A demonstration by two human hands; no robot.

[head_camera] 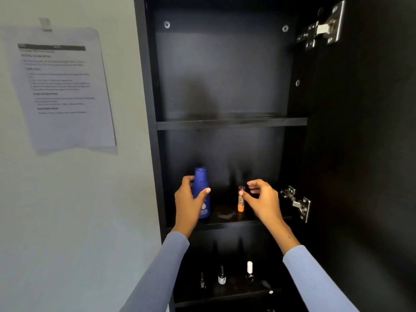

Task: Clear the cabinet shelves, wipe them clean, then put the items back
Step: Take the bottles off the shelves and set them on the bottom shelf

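— Where was the blue bottle (202,192)?

— Upright on the middle shelf (227,222), the left hand (189,199) wrapped round its smooth plastic body, probably for a firm one-handed hold.

— And the right hand (261,197)?

— Fingers curled, thumb touching the slim orange-based tube (241,199); whether it truly pinched it, I couldn't tell. Matte black cabinet (153,154) all around.

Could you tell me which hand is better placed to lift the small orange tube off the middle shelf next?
Right: the right hand is beside the orange tube, thumb touching it; the left hand already holds the blue bottle.
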